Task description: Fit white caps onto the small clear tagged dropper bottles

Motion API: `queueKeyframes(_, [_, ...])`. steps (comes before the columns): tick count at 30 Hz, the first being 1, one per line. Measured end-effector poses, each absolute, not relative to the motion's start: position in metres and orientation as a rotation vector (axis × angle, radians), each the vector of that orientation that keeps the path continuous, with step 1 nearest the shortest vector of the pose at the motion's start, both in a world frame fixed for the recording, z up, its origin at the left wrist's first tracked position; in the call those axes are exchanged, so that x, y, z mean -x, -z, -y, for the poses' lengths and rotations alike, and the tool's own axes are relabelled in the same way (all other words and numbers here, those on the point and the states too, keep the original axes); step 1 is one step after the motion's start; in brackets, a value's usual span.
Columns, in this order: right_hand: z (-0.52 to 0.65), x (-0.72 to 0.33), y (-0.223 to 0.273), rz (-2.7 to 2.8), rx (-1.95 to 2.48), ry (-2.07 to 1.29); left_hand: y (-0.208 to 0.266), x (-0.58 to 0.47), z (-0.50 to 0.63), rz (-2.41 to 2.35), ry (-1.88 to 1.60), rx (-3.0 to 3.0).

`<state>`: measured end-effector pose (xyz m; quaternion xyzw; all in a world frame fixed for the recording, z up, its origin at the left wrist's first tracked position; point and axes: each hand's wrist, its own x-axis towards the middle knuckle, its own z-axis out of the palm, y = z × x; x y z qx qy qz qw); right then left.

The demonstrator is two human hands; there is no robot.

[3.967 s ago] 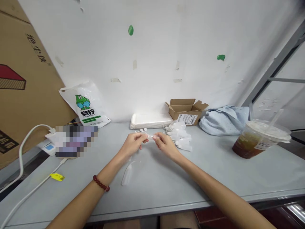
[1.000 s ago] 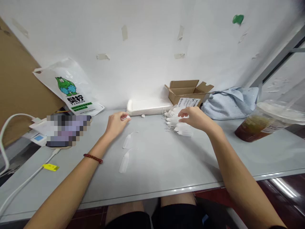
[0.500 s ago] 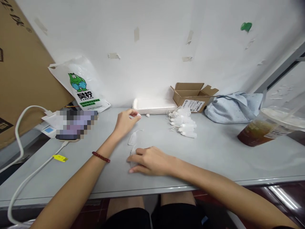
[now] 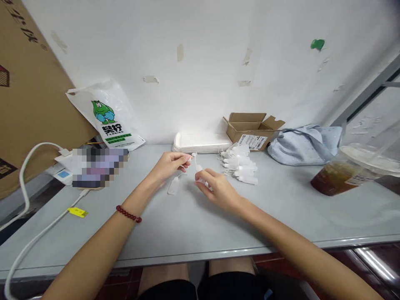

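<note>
Near the middle of the desk, my left hand (image 4: pixel 170 166) pinches a small white cap (image 4: pixel 189 159) between thumb and fingertips. Facing it, my right hand (image 4: pixel 220 189) is closed around a small translucent bottle (image 4: pixel 198 168), its narrow end pointing up and away; the fingers hide part of it. Another small white piece (image 4: pixel 194 154) shows just beyond the bottle's narrow end. Below my left hand, one more translucent bottle (image 4: pixel 173 186) lies on the desk with a thin strand at its top. To the right is a pile of similar white bottles (image 4: pixel 240 162) with thin strands.
A stack of white trays (image 4: pixel 201 143) and an open cardboard box (image 4: pixel 246 129) stand against the wall. Farther right are a light blue pouch (image 4: pixel 304 146) and an iced drink cup (image 4: pixel 333 177). Left are a phone (image 4: pixel 101 166), white cable (image 4: pixel 26 246) and plastic bag (image 4: pixel 108 116).
My right hand has picked up the nearer bottle and moved up and right with it, towards my left hand. My left hand still pinches the cap and has shifted slightly right and nearer.
</note>
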<state>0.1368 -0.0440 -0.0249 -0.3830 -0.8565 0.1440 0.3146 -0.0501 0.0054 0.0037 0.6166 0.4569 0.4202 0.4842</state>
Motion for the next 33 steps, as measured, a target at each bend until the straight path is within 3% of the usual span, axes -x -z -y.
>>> queueKeyframes(10, [0.037, -0.140, 0.013, 1.677, 0.728, -1.393, -0.010, 0.057, -0.003, -0.872, -0.803, -1.643])
queueKeyframes(33, [0.030, -0.152, 0.010, 1.376, 0.704, -1.765, -0.020, 0.053, 0.008, -0.926, -0.765, -1.900])
